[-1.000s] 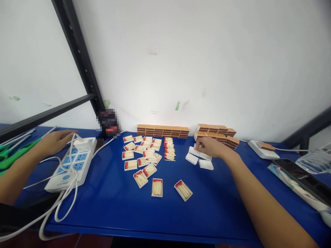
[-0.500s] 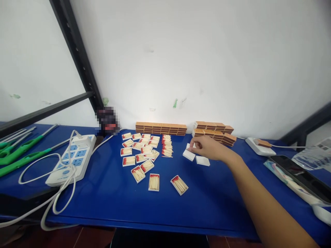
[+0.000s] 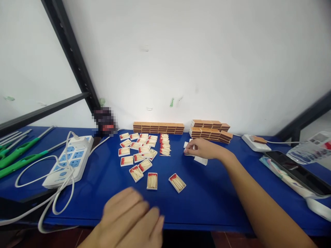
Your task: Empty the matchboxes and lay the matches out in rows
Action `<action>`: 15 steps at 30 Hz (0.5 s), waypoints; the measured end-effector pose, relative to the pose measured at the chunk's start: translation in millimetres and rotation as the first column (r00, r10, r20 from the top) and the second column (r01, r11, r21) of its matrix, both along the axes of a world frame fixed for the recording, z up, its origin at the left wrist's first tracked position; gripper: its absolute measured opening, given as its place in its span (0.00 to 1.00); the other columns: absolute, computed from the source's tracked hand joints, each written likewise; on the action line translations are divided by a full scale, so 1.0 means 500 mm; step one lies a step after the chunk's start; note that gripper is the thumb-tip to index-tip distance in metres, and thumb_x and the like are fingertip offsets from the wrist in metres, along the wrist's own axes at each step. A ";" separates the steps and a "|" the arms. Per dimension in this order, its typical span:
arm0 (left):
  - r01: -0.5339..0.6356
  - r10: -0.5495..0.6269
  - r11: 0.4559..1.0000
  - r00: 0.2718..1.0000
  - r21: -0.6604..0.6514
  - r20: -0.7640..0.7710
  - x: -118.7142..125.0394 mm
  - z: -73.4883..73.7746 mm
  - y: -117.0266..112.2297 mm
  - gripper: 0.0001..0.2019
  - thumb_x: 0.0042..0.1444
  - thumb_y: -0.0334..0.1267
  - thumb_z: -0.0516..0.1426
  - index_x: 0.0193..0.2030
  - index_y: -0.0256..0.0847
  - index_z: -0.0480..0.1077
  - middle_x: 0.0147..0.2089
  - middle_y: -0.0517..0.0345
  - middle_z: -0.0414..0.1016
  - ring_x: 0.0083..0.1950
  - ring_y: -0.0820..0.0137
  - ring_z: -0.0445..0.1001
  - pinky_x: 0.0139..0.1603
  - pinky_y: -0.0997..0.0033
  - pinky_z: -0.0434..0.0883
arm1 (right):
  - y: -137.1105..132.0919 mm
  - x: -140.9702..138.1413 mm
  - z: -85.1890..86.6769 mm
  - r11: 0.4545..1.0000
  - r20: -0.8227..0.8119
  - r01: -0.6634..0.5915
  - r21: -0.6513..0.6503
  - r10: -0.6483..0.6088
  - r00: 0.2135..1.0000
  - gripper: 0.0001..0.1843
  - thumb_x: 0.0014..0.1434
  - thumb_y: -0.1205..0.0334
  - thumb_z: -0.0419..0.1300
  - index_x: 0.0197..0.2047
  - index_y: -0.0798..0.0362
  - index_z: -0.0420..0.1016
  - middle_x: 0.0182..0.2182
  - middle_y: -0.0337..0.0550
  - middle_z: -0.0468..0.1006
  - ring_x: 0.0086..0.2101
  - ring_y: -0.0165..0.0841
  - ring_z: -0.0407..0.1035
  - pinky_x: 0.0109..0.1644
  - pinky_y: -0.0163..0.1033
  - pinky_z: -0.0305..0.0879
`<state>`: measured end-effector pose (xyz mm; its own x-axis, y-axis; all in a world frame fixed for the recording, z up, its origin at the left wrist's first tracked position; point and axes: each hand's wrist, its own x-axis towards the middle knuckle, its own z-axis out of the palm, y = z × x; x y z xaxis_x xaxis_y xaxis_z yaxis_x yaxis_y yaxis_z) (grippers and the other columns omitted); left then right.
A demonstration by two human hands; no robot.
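My right hand (image 3: 201,148) reaches across the blue table (image 3: 212,199) and pinches a small white empty matchbox tray (image 3: 186,146); another white tray (image 3: 201,160) lies just beneath the hand. My left hand (image 3: 131,220) hovers low at the table's front edge, fingers loosely extended and blurred, holding nothing. Several open trays filled with red-tipped matches (image 3: 139,155) are spread at mid-table, with three single ones (image 3: 152,180) nearer me. A pile of loose matches (image 3: 164,145) lies beside them.
Brown matchbox sleeves are stacked along the wall (image 3: 158,127) and at the right (image 3: 210,130). A white power strip (image 3: 69,161) with looping cable sits left, green long-handled tools (image 3: 18,156) further left. A phone (image 3: 297,171) and a second strip (image 3: 254,142) lie right.
My left hand left the power strip, went out of view, and now appears at the front edge. My right hand shifted left among the white trays and now pinches one.
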<state>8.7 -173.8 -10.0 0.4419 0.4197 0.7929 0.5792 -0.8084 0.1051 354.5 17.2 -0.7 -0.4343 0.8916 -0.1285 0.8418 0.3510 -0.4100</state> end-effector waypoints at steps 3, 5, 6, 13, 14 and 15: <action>0.054 -0.067 0.992 0.992 -0.118 -0.111 0.108 0.023 0.123 0.04 0.66 0.40 0.61 0.40 0.46 0.78 0.31 0.59 0.76 0.31 0.65 0.75 0.33 0.63 0.73 | 0.007 0.012 0.001 0.998 -0.022 -0.050 0.041 0.051 0.998 0.23 0.70 0.44 0.53 0.34 0.51 0.80 0.34 0.46 0.83 0.35 0.38 0.73 0.40 0.41 0.65; 0.077 -0.171 0.960 0.923 -0.271 -0.343 0.159 0.024 0.198 0.10 0.67 0.46 0.59 0.40 0.45 0.77 0.33 0.58 0.77 0.34 0.65 0.75 0.36 0.63 0.72 | 0.012 0.016 -0.002 0.995 -0.015 -0.010 0.104 0.012 1.000 0.23 0.71 0.45 0.52 0.35 0.52 0.79 0.34 0.46 0.82 0.33 0.38 0.71 0.39 0.41 0.63; 0.109 -0.234 0.946 0.884 -0.307 -0.406 0.176 0.019 0.227 0.12 0.67 0.49 0.60 0.39 0.43 0.77 0.33 0.57 0.77 0.35 0.65 0.75 0.37 0.63 0.72 | 0.014 0.017 -0.005 0.992 -0.015 0.016 0.127 -0.014 1.000 0.22 0.71 0.47 0.53 0.36 0.52 0.78 0.34 0.46 0.82 0.33 0.37 0.71 0.39 0.40 0.63; 0.205 -0.349 0.890 0.881 -0.408 -0.319 0.166 -0.038 0.269 0.23 0.61 0.58 0.63 0.48 0.38 0.80 0.38 0.52 0.77 0.42 0.61 0.74 0.45 0.59 0.71 | 0.018 0.012 -0.015 0.967 -0.024 0.082 0.240 -0.079 0.997 0.10 0.65 0.55 0.61 0.40 0.52 0.81 0.38 0.46 0.81 0.37 0.36 0.72 0.41 0.38 0.62; 0.198 -0.342 0.889 0.887 -0.414 -0.311 0.160 -0.041 0.266 0.23 0.61 0.58 0.63 0.48 0.39 0.80 0.38 0.52 0.77 0.43 0.60 0.74 0.46 0.59 0.71 | 0.015 0.010 -0.013 0.970 -0.029 0.064 0.234 -0.059 0.998 0.10 0.63 0.54 0.63 0.40 0.52 0.81 0.37 0.45 0.80 0.36 0.36 0.72 0.40 0.38 0.62; 0.190 -0.336 0.888 0.890 -0.419 -0.309 0.156 -0.043 0.265 0.23 0.61 0.58 0.63 0.48 0.39 0.80 0.39 0.52 0.77 0.43 0.60 0.74 0.46 0.58 0.71 | 0.012 0.008 -0.011 0.976 -0.035 0.044 0.213 -0.037 0.999 0.11 0.62 0.53 0.64 0.39 0.52 0.81 0.35 0.43 0.79 0.35 0.35 0.71 0.38 0.38 0.61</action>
